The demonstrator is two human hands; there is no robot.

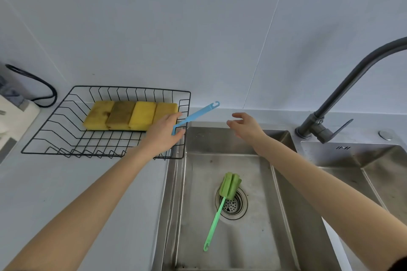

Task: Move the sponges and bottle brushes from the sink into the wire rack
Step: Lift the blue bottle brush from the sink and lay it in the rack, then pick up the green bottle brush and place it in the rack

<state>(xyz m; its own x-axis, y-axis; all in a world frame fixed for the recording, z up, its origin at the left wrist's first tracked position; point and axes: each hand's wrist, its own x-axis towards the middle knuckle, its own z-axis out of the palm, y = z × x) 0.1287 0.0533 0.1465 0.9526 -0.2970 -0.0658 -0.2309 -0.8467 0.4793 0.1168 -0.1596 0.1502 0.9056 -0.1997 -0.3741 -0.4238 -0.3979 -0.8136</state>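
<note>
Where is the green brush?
The green sponge-headed bottle brush lies in the steel sink, low in the head view, its head resting on the round drain strainer.

Your left hand [164, 133] reaches mid-frame, grip closed, forearm stretched from lower left; your right hand [245, 125] hovers beside it, fingers spread.

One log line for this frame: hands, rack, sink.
left hand: holding blue brush at wire rack | right hand: open, empty | rack: four sponges | sink: green brush
</note>
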